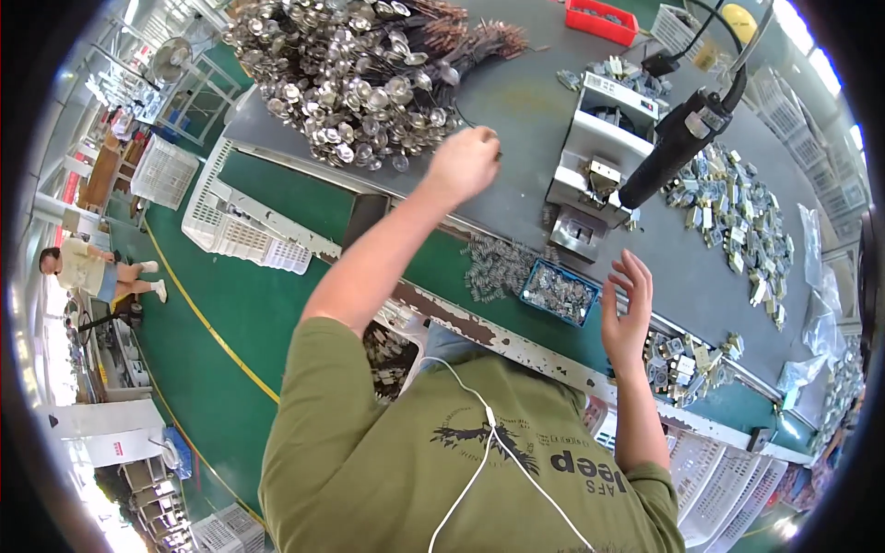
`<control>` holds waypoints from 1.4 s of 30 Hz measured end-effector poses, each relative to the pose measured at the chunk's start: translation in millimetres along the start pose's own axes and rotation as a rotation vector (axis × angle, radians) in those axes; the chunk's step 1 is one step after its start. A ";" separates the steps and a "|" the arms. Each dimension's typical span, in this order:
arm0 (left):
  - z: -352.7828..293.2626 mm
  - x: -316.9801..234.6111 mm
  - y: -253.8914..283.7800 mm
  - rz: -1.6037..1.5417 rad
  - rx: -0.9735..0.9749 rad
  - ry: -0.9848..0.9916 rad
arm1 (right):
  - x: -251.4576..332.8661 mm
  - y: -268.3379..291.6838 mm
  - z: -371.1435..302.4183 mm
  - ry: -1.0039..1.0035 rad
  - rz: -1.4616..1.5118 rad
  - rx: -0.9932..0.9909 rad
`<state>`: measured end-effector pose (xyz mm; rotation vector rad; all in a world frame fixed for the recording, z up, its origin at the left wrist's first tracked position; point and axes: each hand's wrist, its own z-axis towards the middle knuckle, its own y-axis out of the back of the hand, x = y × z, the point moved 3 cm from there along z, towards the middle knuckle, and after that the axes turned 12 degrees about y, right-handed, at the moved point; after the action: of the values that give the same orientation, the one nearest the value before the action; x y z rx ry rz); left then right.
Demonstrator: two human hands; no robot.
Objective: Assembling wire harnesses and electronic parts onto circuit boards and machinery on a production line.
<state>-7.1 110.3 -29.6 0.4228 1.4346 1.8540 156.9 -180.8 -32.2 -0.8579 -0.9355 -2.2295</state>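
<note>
My left hand [468,164] is closed above the dark table mat, just right of a big heap of wires with round metal discs [350,83]. Its fingers are curled, and what they hold, if anything, is hidden. A thin dark wire runs close by its knuckles. My right hand [630,313] is raised at the table's front edge with its fingers apart and nothing in it. Beyond that hand stands a grey metal fixture [578,232] on a bench machine [608,124]. A black cylindrical power tool [678,147] slants down toward the fixture.
A blue tray of small metal parts [560,293] stands at the front edge beside loose springs [498,267]. Metal and white pieces [737,217] lie spread at the right. A red bin [601,20] is at the back. Someone sits far left [88,267].
</note>
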 end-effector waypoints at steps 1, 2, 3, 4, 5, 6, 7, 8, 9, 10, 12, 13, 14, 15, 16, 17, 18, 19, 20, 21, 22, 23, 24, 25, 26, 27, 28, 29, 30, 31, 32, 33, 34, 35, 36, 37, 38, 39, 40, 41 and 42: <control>-0.2 6.8 8.9 0.031 -0.034 -0.022 | -0.2 1.2 2.6 0.025 -0.040 0.036; 0.6 14.5 17.6 0.098 0.052 0.007 | -0.7 1.2 6.4 0.052 -0.078 0.073; -2.0 25.3 25.3 0.093 0.104 0.081 | -0.3 1.6 9.6 0.038 -0.078 0.084; -3.7 37.8 27.4 0.100 0.062 0.068 | 1.7 0.5 12.6 0.017 -0.068 0.106; -2.8 46.1 26.8 0.108 0.019 0.055 | 2.4 -0.4 15.6 -0.002 -0.057 0.128; -1.5 47.6 21.8 0.208 0.002 0.022 | 0.1 -4.4 22.4 0.013 -0.043 0.142; -6.3 47.6 15.9 0.205 0.012 0.030 | -1.6 -6.3 24.5 0.006 -0.039 0.154; -13.7 45.3 10.1 0.221 0.003 0.021 | -3.4 -7.7 25.9 0.002 -0.031 0.172; -18.5 36.3 12.2 0.239 -0.016 0.002 | -4.2 -6.7 24.8 0.004 -0.027 0.180; -21.0 30.9 16.9 0.224 -0.043 0.016 | -4.9 -5.9 22.8 0.002 -0.027 0.180; -26.1 14.8 32.0 0.231 -0.047 0.013 | -5.8 -4.8 18.6 -0.003 -0.008 0.155; -26.8 7.6 35.7 0.238 -0.051 0.011 | -5.7 -5.0 15.9 -0.003 -0.008 0.155; -25.5 2.1 28.5 0.237 -0.050 0.010 | -6.3 -5.0 12.1 -0.022 0.003 0.140; -23.4 -3.0 16.3 0.118 0.014 0.010 | -6.4 -5.5 11.4 -0.033 0.017 0.133; -19.3 -8.1 1.2 -0.004 0.081 0.006 | -8.0 -7.7 10.9 -0.032 0.017 0.139; -14.0 -12.7 -13.3 -0.006 0.083 0.013 | -9.5 -10.7 10.5 -0.043 0.044 0.130; -8.3 -17.6 -30.3 0.044 0.052 0.019 | -10.5 -12.4 8.8 -0.063 0.069 0.122; -4.3 -20.7 -42.7 0.093 0.025 0.026 | -10.7 -14.0 8.2 -0.076 0.067 0.133; 1.0 -16.4 -54.0 0.144 0.041 0.109 | -11.2 -16.1 10.2 -0.070 0.076 0.134; -0.4 -13.5 -64.5 0.130 0.065 0.116 | -12.2 -16.5 8.2 -0.073 0.081 0.136; 1.4 -10.4 -69.0 0.170 -0.014 0.075 | -13.1 -16.9 9.4 -0.074 0.086 0.130; 1.5 -7.4 -73.4 0.209 -0.094 0.035 | -15.9 -14.4 7.0 -0.093 0.080 0.141; 2.5 -2.3 -79.9 0.185 -0.095 -0.013 | -19.2 -13.6 5.4 -0.095 0.091 0.121; -0.1 -6.8 -73.5 0.171 -0.071 -0.022 | -21.4 -13.2 0.7 -0.106 0.099 0.093; 1.6 -9.3 -66.2 0.045 -0.025 0.000 | -26.2 -12.6 -2.3 -0.118 0.096 0.086; 2.9 -9.8 -56.5 -0.075 0.013 0.030 | -27.5 -13.0 -2.4 -0.135 0.093 0.088; 4.3 -6.5 -55.9 -0.095 0.003 0.009 | -26.7 -13.1 -1.5 -0.135 0.072 0.105; 3.3 -2.8 -60.5 -0.102 0.015 0.008 | -26.1 -13.8 -0.1 -0.134 0.051 0.121; 1.6 -0.1 -61.3 -0.071 -0.111 -0.011 | -25.2 -13.9 2.5 -0.101 0.011 0.124; -0.7 2.7 -62.0 -0.038 -0.240 -0.028 | -22.4 -15.0 5.0 -0.104 0.008 0.127; -3.4 6.8 -66.8 -0.079 -0.236 -0.017 | -17.3 -17.1 8.2 -0.060 -0.088 0.163; -5.3 5.0 -64.4 -0.082 -0.237 -0.018 | -16.0 -18.3 12.0 -0.013 -0.186 0.195; -7.8 1.7 -59.5 -0.155 -0.146 -0.010 | -23.7 -21.0 9.5 -0.043 -0.195 0.191; -10.3 -2.0 -55.3 -0.226 -0.056 -0.001 | -26.7 -21.4 9.9 -0.039 -0.198 0.183; -13.4 -3.1 -51.2 -0.221 -0.065 -0.005 | -25.2 -24.2 13.4 0.063 -0.348 0.227; -17.2 -4.5 -50.5 -0.237 -0.041 -0.023 | -24.3 -27.6 16.5 0.164 -0.498 0.270; -19.5 -5.3 -50.8 -0.253 -0.016 -0.040 | -27.4 -30.5 20.3 0.190 -0.550 0.255; -20.7 -5.2 -49.8 -0.247 -0.027 -0.037 | -31.3 -32.1 21.2 0.203 -0.546 0.252; -21.1 -5.7 -48.5 -0.239 -0.098 -0.017 | -36.8 -32.0 20.9 0.177 -0.535 0.250; -21.0 -5.5 -48.8 -0.233 -0.167 0.002 | -39.6 -32.5 21.5 0.149 -0.525 0.250; -20.5 -5.4 -52.2 -0.213 -0.197 0.016 | -36.1 -32.1 21.7 0.135 -0.514 0.239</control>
<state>1.5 97.5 -83.8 0.1513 1.2402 1.8059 164.7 -136.1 -59.5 -0.3777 -1.4456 -2.4821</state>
